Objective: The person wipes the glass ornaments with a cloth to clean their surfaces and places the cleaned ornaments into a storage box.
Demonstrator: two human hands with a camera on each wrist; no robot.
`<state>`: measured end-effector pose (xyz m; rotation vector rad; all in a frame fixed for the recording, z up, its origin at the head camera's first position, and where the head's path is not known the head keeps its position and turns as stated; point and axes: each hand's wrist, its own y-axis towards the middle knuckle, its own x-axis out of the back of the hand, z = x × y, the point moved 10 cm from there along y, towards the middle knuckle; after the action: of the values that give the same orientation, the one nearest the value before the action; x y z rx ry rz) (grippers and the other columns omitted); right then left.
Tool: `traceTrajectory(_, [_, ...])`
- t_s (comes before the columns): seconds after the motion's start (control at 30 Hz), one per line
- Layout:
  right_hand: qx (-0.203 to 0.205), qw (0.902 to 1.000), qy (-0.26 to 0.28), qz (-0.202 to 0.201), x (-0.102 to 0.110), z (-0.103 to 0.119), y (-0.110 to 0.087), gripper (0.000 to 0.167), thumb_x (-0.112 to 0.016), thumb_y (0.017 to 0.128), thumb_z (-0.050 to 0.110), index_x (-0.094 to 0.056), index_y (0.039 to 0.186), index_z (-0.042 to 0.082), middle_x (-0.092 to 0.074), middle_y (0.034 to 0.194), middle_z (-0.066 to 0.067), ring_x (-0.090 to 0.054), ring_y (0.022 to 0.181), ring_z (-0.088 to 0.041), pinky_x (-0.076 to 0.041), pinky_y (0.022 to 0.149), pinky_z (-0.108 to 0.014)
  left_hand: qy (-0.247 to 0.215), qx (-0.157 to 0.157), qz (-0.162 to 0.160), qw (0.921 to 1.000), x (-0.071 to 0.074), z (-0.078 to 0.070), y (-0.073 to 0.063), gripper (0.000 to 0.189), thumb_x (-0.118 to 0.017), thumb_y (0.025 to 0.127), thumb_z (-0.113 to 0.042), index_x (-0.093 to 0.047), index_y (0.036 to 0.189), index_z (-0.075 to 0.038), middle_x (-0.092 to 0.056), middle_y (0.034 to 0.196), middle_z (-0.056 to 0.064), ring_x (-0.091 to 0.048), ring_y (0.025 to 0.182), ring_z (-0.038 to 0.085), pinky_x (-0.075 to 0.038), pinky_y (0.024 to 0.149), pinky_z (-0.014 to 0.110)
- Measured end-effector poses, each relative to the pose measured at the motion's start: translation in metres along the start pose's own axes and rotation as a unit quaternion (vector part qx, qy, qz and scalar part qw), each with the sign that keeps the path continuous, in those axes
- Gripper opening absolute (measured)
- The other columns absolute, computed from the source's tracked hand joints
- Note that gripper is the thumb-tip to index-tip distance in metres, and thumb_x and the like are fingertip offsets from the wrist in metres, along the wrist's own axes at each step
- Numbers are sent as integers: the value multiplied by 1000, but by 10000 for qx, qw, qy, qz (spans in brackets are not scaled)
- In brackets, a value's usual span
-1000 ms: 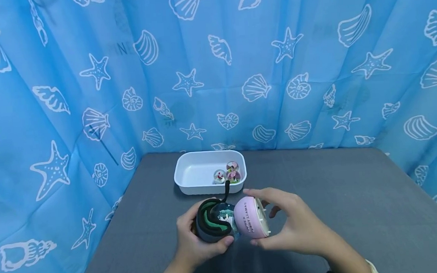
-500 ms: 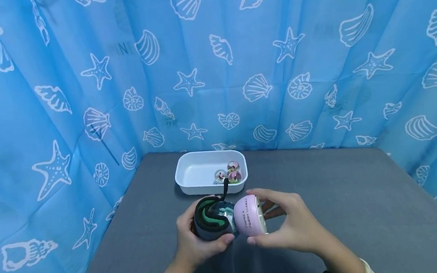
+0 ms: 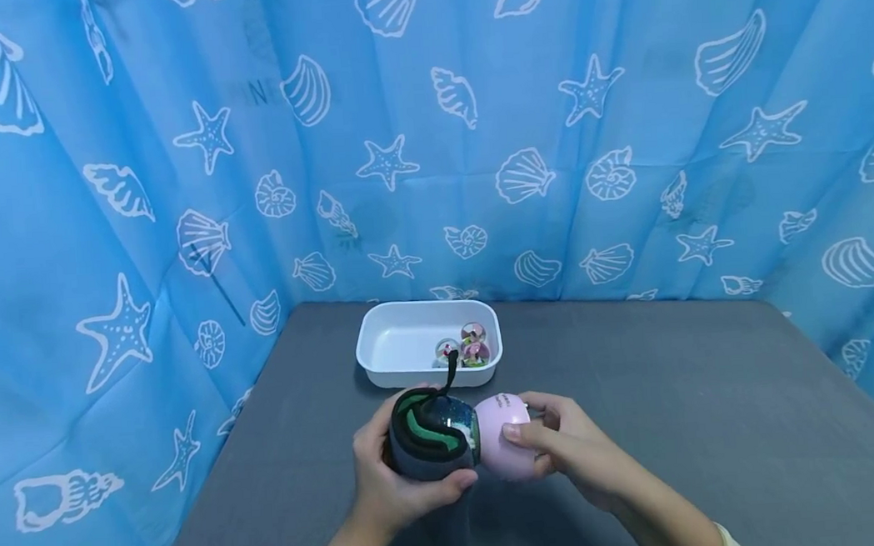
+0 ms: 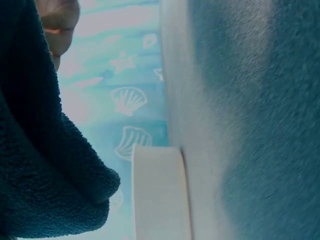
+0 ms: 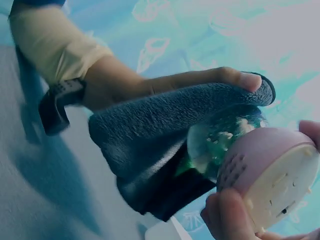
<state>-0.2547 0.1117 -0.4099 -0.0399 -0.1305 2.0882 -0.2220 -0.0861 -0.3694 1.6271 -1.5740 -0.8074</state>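
A snow globe lies on its side between both hands, with its pink base point(image 3: 504, 448) to the right and its glittery glass dome point(image 3: 459, 418) to the left. My left hand point(image 3: 393, 484) grips a folded dark grey cloth point(image 3: 428, 466) with black edging and a green patch, wrapped round the dome. A black loop point(image 3: 452, 371) sticks up from the cloth. With thumb and fingers, my right hand point(image 3: 571, 440) holds the pink base. In the right wrist view the base's pale underside point(image 5: 285, 190) faces the camera, and raised lettering shows on its side.
Behind the hands stands a white tub point(image 3: 371, 369) with several small clear globes point(image 3: 475, 352) in its right end. The grey table point(image 3: 654, 377) meets a blue shell-print curtain point(image 3: 418, 216) at the back.
The pink base has turned, so its lettering has moved up toward the top edge. My right fingers have shifted their grip, the thumb now on the base's front. My left hand stays about the dome.
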Motion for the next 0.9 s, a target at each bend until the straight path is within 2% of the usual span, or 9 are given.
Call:
traceTrajectory(0.07, [-185,9991,281,271,-7,-4,2,59,-57,105,35,-50,143,-10,-72,110,-10,-76,90,-19,-66,73,-33,94,-147,-28,9998,3,-5,2,85,-91,78,-52,-63,135,4,-76,121,19,-77,103,23,-61,97,29])
traceTrajectory(0.17, [-104,9986,307,422,-10,-4,4,56,-52,107,33,-50,143,-10,-69,115,-8,-74,93,-20,-66,73,-33,121,-378,-15,9992,4,-11,4,86,-92,78,-50,-62,135,6,-75,122,21,-77,104,25,-61,98,30])
traceTrajectory(0.33, [613,9978,-234,79,-7,9,3,51,-58,104,23,-48,143,-8,-69,116,-10,-72,93,-19,-64,73,-35,136,-620,-48,9980,4,-14,5,84,-93,77,-46,-62,132,10,-75,121,24,-77,104,27,-62,98,32])
traceTrajectory(0.5, [1121,9918,-573,-227,-6,22,1,48,-65,100,17,-52,140,-5,-61,125,-17,-73,86,-23,-65,67,-38,81,-571,-104,9983,6,-7,5,83,-91,79,-46,-62,132,10,-75,121,23,-78,104,27,-62,97,32])
traceTrajectory(0.6, [1478,9863,-696,-241,-7,28,-3,59,-71,95,7,-47,149,1,-54,131,-24,-76,87,-26,-67,70,-40,78,-394,-101,9991,6,-1,4,82,-90,80,-47,-62,134,7,-75,122,22,-77,106,26,-62,98,32])
traceTrajectory(0.73, [1727,9755,-1357,-131,-10,31,-9,95,-85,83,2,-36,163,21,-50,137,-26,-78,91,-25,-67,75,-38,88,-204,-132,9997,7,3,2,79,-89,81,-48,-63,136,3,-75,122,20,-77,107,25,-61,99,31])
traceTrajectory(0.8, [1810,9674,-1766,-127,-11,32,-11,101,-89,79,2,-38,162,27,-52,140,-22,-79,90,-21,-67,74,-35,99,-245,-119,9996,6,2,1,80,-90,81,-48,-63,135,4,-75,122,20,-77,106,25,-62,98,31])
traceTrajectory(0.9, [2015,9547,-2177,-243,-10,36,-12,97,-92,76,3,-44,157,27,-60,137,-16,-79,88,-16,-66,74,-31,145,-403,-94,9990,4,-4,0,82,-91,79,-47,-63,134,7,-75,122,22,-77,105,26,-62,97,31])
